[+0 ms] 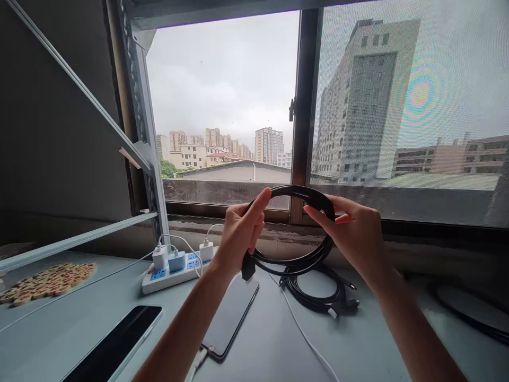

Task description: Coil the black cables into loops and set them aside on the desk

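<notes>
forming a smooth round coil, black cable (318,200) is held in each grip: left hand (243,225), right hand (353,228) level, thumbs inward.

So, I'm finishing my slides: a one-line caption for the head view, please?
Left hand and right hand hold a coiled black cable above a table, before a window.

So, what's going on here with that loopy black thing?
Somebody is holding up a coiled black cable with both hands: the left hand grips one side and the right hand pinches the other. A chunky black end pokes out below the left hand. Another dark coil lies on the table, and a white power strip with chargers plugged in sits to the left.
</notes>
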Tool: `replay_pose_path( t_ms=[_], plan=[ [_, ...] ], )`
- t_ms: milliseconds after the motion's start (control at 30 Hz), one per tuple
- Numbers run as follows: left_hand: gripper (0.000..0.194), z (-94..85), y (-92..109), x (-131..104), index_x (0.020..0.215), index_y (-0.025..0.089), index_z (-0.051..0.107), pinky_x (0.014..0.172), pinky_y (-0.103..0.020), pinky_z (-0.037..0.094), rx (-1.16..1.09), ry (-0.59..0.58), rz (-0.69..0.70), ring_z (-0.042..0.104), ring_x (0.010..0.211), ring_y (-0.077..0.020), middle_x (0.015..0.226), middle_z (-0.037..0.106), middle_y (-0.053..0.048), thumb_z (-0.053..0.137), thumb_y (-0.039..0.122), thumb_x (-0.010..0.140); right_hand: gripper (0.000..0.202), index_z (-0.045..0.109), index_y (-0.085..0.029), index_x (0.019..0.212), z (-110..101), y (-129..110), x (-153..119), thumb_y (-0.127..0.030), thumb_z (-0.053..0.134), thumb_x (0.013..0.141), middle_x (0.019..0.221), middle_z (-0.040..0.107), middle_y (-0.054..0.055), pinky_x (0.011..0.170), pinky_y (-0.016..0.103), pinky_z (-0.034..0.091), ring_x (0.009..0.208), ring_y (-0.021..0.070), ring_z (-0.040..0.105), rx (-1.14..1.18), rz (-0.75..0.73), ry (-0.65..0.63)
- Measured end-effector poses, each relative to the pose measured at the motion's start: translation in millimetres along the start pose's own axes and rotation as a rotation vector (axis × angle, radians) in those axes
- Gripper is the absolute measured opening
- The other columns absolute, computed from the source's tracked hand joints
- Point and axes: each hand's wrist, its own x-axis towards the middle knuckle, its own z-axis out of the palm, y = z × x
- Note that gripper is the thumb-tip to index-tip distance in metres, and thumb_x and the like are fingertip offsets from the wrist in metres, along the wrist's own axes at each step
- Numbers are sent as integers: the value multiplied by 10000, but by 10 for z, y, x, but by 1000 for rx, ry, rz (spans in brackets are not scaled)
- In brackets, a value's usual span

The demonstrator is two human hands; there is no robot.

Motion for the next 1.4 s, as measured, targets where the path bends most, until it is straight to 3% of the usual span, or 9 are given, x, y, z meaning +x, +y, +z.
replay_pose_path(
  t_ms=[200, 500, 667, 767, 900, 1033, 1133, 1233, 1400],
  plan=[
    [706, 7, -41, 34, 410, 190, 214, 309, -236, 59, -56, 14, 43, 209, 236, -22, 289, 235, 59, 623, 648, 758, 373, 665, -185, 593, -150, -194, -30, -523, 679, 750, 491, 605, 0, 381, 212, 404, 388, 94, 521, 349, 274, -163],
    [729, 41, -15, -12, 437, 177, 185, 296, -207, 48, -170, -155, 4, 195, 237, -14, 301, 221, 61, 621, 663, 759, 402, 611, -176, 536, -210, -297, -48, -536, 726, 673, 346, 471, -27, 242, 195, 302, 250, 78, 387, 844, 555, -303],
    [703, 71, -108, 15, 452, 187, 201, 298, -209, 55, -192, -165, -68, 196, 248, -23, 315, 222, 64, 579, 684, 773, 352, 578, -203, 520, -156, -321, -71, -498, 732, 637, 331, 389, -69, 241, 199, 285, 256, 74, 339, 1024, 563, -369],
    [691, 79, -141, 24, 453, 192, 203, 302, -218, 59, -194, -160, -109, 198, 256, -27, 316, 219, 64, 574, 674, 782, 349, 678, -218, 736, -122, -294, -61, -546, 710, 623, 450, 547, -37, 244, 205, 296, 294, 97, 425, 982, 582, -335],
    [666, 81, -187, 48, 461, 198, 195, 310, -224, 81, -201, -121, -187, 197, 267, -27, 320, 214, 64, 561, 620, 824, 588, 697, -172, 988, -78, -200, -14, -657, 416, 813, 684, 689, 62, 353, 259, 451, 381, 131, 553, 803, 523, -252],
    [631, 97, -293, 111, 464, 199, 211, 296, -201, 103, -238, -69, -376, 195, 255, -30, 314, 210, 67, 502, 554, 897, 694, 481, -215, 1350, -41, -32, 26, -672, 339, 848, 1023, 683, 104, 367, 241, 456, 486, 131, 625, 663, 414, -225],
    [619, 115, -430, 173, 463, 198, 219, 281, -180, 118, -316, -69, -523, 199, 236, -33, 306, 207, 69, 452, 528, 932, 511, 582, -259, 1240, 5, 122, 28, -508, 603, 795, 1132, 640, 70, 410, 218, 452, 541, 105, 624, 312, 213, -301],
    [640, 131, -616, 232, 465, 206, 187, 262, -174, 150, -393, -101, -676, 206, 223, -39, 302, 199, 71, 455, 576, 913, 260, 689, -238, 1058, 95, 314, 19, -315, 612, 822, 1037, 664, 39, 531, 240, 473, 494, 67, 575, 13, 80, -310],
    [517, 155, -968, 240, 549, 186, 365, 290, -153, 279, -345, -111, -826, 330, 258, -55, 363, 296, 84, 481, 523, 923, 206, 712, -238, 1005, 303, 796, -38, -266, 590, 841, 857, 690, 0, 627, 252, 485, 456, 72, 579, -50, 295, -431]
  ],
)
